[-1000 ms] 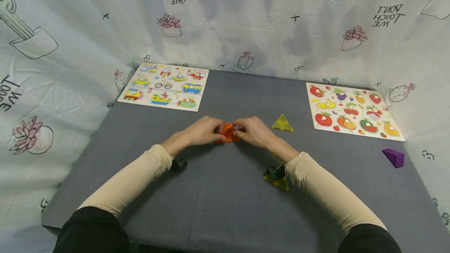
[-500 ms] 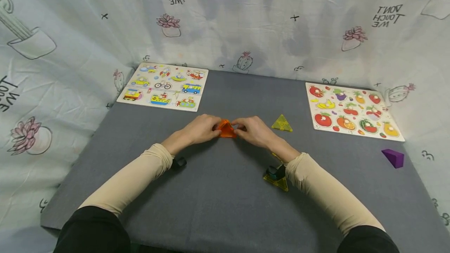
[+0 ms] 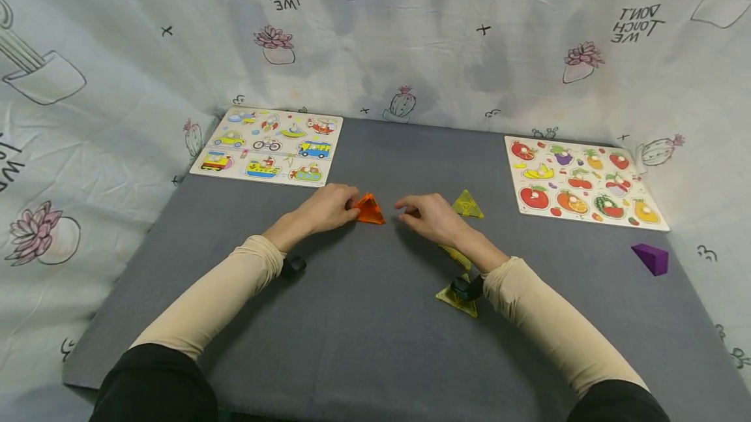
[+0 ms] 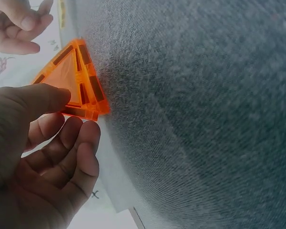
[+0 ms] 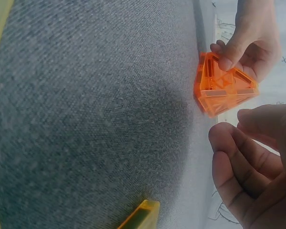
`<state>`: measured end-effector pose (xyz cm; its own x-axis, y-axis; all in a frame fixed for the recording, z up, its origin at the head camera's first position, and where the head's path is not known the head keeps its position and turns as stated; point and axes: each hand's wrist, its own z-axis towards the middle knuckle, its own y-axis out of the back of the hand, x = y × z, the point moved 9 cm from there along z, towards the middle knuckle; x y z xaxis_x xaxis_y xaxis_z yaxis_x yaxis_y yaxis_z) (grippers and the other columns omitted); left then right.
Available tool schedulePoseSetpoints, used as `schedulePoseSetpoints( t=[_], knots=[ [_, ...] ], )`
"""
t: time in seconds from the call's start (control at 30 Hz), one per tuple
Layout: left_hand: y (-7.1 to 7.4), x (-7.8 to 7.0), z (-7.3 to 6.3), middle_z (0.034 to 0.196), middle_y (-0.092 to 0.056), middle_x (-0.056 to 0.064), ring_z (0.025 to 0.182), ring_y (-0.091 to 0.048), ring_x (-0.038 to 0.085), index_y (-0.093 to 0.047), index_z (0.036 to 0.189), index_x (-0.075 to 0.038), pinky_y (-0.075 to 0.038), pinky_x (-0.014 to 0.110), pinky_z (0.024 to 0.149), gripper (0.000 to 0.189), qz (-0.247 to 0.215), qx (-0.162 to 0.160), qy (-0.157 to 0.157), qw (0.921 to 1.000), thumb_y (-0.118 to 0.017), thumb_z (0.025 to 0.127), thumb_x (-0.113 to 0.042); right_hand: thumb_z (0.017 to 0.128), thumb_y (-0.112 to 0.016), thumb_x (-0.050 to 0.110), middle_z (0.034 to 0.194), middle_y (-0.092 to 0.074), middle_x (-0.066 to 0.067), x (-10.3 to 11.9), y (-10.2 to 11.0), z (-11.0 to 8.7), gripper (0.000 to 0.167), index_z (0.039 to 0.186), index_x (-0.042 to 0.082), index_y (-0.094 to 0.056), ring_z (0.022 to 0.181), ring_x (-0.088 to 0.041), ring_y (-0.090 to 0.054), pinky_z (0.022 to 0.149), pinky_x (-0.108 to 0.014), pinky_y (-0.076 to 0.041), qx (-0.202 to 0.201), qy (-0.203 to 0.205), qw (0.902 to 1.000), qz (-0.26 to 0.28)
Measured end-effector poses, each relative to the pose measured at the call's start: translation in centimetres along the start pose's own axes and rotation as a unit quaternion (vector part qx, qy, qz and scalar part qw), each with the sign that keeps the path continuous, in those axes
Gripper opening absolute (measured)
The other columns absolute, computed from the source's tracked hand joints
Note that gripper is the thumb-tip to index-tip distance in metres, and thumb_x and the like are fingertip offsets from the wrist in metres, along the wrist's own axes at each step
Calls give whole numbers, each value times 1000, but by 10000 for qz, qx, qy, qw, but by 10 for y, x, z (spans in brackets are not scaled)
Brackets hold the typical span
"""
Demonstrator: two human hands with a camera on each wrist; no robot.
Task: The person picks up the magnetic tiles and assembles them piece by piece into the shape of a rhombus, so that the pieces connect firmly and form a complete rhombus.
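My left hand [image 3: 330,207] pinches an orange translucent pyramid [image 3: 371,211] between thumb and fingers. Triangular magnetic tiles make up the pyramid, which sits point up on the grey table. In the left wrist view my thumb lies against one face of the pyramid [image 4: 84,90]. My right hand [image 3: 433,218] is apart from it, to its right, with loosely bent fingers and nothing between them. A yellow triangular tile [image 3: 467,204] lies just beyond the right hand. Two more yellow tiles, one of them this lower tile [image 3: 456,303], are partly hidden under the right wrist.
A vehicle puzzle board [image 3: 266,147] lies at the back left of the grey table [image 3: 352,344]. At the back right is a fruit puzzle board [image 3: 587,180], with a purple wedge block [image 3: 652,259] in front of it. Printed cloth [image 3: 375,30] hangs behind the table.
The orange pyramid has shifted slightly away and to the left with my left hand. My right hand has let go of it and drawn off to the right.
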<state>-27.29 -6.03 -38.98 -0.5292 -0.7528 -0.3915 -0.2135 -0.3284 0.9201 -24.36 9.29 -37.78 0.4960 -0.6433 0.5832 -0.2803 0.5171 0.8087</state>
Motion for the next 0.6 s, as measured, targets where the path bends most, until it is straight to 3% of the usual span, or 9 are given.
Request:
schedulePoseSetpoints(
  t=[0.17,0.3,0.43,0.6],
  knots=[
    [5,-6,-3,77,-55,2,66,-48,15,-57,80,-11,-37,26,59,14,-67,-112,51,9999,-63,91,-18,95,-63,13,95,-74,-10,-4,5,-9,28,120,3,-68,77,-16,-68,69,-33,-56,-116,8,9999,23],
    [20,-25,-2,82,-54,2,70,-48,16,-57,84,-12,-40,28,62,9,-183,-471,-36,9987,-55,92,-16,94,-63,12,96,-74,-10,-11,14,-22,28,121,3,-68,79,-17,-68,71,-34,-55,-262,-103,9996,-28],
    [27,-52,3,87,-55,4,74,-48,17,-59,88,-12,-42,29,66,8,-184,-657,-399,9969,-53,94,-15,94,-64,12,97,-74,-11,-20,25,-36,27,119,3,-69,78,-17,-67,68,-33,-53,-479,-262,9983,-185],
    [18,-85,13,92,-55,7,78,-45,18,-61,96,-10,-41,31,69,8,144,-613,-996,9930,-53,96,-13,92,-67,11,91,-73,-10,-33,41,-51,26,117,2,-70,72,-15,-64,62,-28,-48,-888,-456,9944,-344]
  ],
)
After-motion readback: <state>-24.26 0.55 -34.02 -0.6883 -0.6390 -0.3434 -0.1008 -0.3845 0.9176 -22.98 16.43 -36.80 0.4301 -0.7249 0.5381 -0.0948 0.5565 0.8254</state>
